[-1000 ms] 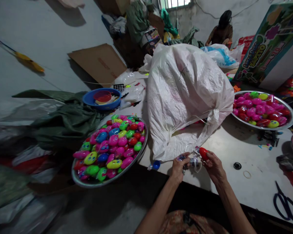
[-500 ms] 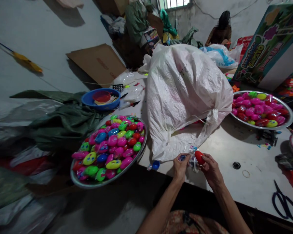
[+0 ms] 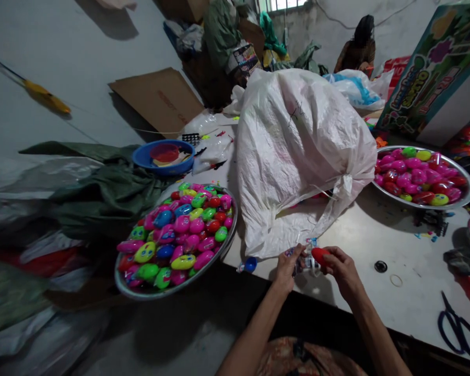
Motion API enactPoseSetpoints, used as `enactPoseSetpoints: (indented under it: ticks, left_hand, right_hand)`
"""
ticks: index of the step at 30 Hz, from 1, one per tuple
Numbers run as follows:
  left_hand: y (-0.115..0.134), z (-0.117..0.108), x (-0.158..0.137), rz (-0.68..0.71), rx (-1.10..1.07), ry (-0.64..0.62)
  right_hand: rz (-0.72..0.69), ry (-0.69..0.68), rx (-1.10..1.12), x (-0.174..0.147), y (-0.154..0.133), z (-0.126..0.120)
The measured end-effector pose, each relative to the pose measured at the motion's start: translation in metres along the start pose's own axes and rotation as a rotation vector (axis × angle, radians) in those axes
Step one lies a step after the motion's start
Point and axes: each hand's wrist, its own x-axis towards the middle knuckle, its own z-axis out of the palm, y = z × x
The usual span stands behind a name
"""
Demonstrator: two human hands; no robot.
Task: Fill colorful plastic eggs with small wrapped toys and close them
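Note:
Above the table's front edge, my right hand (image 3: 343, 271) is closed on a red plastic egg (image 3: 319, 256). My left hand (image 3: 285, 272) is closed just beside it, pinching a small clear-and-white plastic bundle (image 3: 309, 262) with dark patterned bits; its contents are too small to make out. The egg and the bundle are close together, and I cannot tell whether they touch. A blue cup-like half shell (image 3: 250, 264) lies on the table to the left of my hands. The big white sack (image 3: 297, 151) stands just behind them.
Bright plastic eggs fill a metal basin (image 3: 121, 284) at left and another basin (image 3: 468, 196) at right. Scissors (image 3: 456, 324), a black ring (image 3: 380, 266) and a rubber band (image 3: 396, 281) lie at right. A blue tub (image 3: 139, 163) stands behind; a person (image 3: 356, 52) sits at the back.
My left fingers have shifted slightly right over the plastic bundle. My right hand has turned a little, and the red egg lies more level. The whole view has shifted slightly.

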Motion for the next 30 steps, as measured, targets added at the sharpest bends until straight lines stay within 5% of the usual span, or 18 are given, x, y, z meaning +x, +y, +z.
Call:
enactPoseSetpoints:
  ticks: [8,12,19,24,30]
  left_hand:
    - [0.001,0.005,0.005,0.130,0.122,0.083]
    - [0.005,0.002,0.005,0.139,0.175,0.109]
    - [0.004,0.004,0.001,0.013,0.095,0.056]
    - [0.004,0.008,-0.004,0.137,0.228,0.034]
    - [0.003,0.013,-0.009,0.157,0.157,-0.087]
  right_hand:
    - [-0.066,-0.077,-0.173,-0.010,0.005,0.005]
    - [-0.095,0.031,-0.140,-0.009,-0.004,-0.002]
    - [-0.212,0.141,-0.328,-0.006,-0.014,-0.006]
    - [-0.322,0.125,-0.518,-0.012,-0.012,-0.001]
    - [-0.214,0.129,-0.348,-0.016,0.002,0.005]
